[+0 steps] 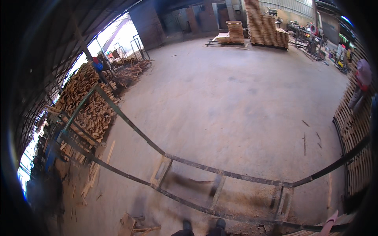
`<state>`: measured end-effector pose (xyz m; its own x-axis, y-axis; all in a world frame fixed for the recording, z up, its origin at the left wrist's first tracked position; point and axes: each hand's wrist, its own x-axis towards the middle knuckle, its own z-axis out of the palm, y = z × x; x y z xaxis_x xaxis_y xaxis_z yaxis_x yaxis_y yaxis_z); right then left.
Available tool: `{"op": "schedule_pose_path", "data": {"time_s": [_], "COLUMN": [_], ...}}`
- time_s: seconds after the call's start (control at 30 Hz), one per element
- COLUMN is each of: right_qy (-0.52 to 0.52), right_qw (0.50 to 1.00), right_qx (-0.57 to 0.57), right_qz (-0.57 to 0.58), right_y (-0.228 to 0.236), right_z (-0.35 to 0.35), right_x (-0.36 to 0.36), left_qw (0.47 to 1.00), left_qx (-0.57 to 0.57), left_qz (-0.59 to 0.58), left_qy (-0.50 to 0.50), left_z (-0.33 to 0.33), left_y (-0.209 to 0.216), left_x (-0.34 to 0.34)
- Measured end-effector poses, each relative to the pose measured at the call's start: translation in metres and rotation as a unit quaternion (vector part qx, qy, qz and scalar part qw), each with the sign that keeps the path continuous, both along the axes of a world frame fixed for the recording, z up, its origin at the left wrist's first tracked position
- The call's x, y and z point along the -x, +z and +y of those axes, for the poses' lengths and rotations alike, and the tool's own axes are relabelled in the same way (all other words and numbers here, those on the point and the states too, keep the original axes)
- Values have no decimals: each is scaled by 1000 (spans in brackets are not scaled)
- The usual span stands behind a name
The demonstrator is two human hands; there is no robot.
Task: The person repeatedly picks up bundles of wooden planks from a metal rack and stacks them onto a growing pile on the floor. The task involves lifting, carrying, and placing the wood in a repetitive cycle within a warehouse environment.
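At the lower right edge, a pink shape that looks like my right hand point(330, 224) reaches in over pale wooden slats point(346, 221). It lies by the end of a long dark metal frame point(232, 174); its fingers are too small and blurred to make out, and I cannot tell whether it holds anything. My left hand is out of view. Both my shoes point(187, 225) show at the bottom, just on the near side of the frame, whose two long rails are joined by short crosspieces.
A large heap of wood pieces point(92, 114) lies at the left. Tall stacks of boards point(262, 27) stand at the back. Along the right, a person point(360, 80) is beside stacked slats point(356, 145). A small wooden piece point(141, 227) lies near my feet; scraps dot the concrete floor point(220, 98).
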<state>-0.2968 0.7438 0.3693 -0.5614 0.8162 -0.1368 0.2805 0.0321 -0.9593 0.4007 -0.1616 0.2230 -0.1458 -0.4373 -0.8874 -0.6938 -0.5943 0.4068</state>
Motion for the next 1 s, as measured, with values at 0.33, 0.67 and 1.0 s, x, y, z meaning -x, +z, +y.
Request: {"op": "schedule_pose_path", "data": {"time_s": [0.33, 0.67, 1.0], "right_qy": [17, 48, 269], "right_qw": [953, 965, 954], "right_qx": [-291, -257, -131], "right_qz": [-79, 31, -6], "right_y": [41, 75, -3], "right_z": [-184, -159, -338], "right_x": [-10, -52, -62], "left_qw": [990, 988, 986], "left_qx": [67, 0, -39], "left_qz": [-25, -69, -51], "left_qy": [-122, -139, -153], "left_z": [-70, -13, 35], "left_y": [64, 57, -3], "left_x": [112, -68, -101]}}
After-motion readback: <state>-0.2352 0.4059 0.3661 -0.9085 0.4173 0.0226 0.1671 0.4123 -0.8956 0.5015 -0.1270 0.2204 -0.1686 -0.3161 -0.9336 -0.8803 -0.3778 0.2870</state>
